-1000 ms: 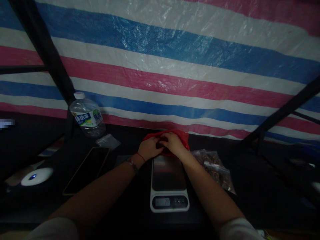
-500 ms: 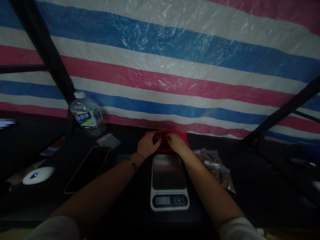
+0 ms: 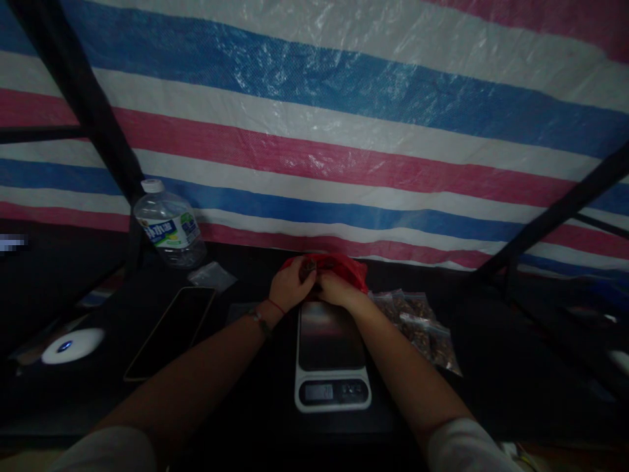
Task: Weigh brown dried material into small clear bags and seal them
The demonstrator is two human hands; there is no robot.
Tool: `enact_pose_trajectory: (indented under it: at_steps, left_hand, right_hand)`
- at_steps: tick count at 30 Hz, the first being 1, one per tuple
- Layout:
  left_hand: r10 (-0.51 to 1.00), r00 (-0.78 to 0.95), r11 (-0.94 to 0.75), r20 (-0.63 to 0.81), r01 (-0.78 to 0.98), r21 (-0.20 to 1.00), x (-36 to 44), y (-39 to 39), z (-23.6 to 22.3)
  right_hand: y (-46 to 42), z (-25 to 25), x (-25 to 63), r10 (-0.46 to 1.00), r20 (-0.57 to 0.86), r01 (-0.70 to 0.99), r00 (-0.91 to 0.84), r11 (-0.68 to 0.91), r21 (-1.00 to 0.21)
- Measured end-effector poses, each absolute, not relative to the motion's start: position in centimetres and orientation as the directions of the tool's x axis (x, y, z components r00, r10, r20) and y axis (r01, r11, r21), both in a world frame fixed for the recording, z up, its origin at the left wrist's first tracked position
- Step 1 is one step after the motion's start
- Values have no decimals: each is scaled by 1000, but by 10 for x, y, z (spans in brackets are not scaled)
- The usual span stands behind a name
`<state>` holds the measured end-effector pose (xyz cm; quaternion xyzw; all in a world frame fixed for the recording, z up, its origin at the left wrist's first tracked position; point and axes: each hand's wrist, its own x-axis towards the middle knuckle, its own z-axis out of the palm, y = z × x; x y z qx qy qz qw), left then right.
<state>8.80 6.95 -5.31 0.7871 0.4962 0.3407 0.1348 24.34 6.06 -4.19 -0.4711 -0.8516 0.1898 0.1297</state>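
Both hands back together at the red bag beyond the scale — left hand and right hand, parted a moment ago, now closed on its bunched mouth, dark contents showing

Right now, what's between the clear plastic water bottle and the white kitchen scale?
In the head view, between the clear plastic water bottle and the white kitchen scale lie a small clear plastic bag and a dark flat phone.
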Motion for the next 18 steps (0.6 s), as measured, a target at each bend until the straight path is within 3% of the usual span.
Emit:
enact_pose_trajectory:
  at_steps: [6, 11, 13, 18]
  left_hand:
    - [892, 278, -437, 355, 727, 529, 89, 70, -52]
    - [900, 271, -416, 342, 771, 483, 88, 70, -51]
    - [910, 262, -393, 321, 792, 467, 88, 70, -50]
    - [924, 273, -365, 268, 836, 410, 88, 70, -49]
  right_hand:
    - [62, -36, 250, 878, -14, 826, -479, 445, -346]
    - [67, -31, 259, 895, -33, 836, -444, 401, -376]
    - [66, -24, 262, 914, 17, 826, -406, 376, -420]
    - [62, -7, 261, 915, 298, 806, -271, 385, -450]
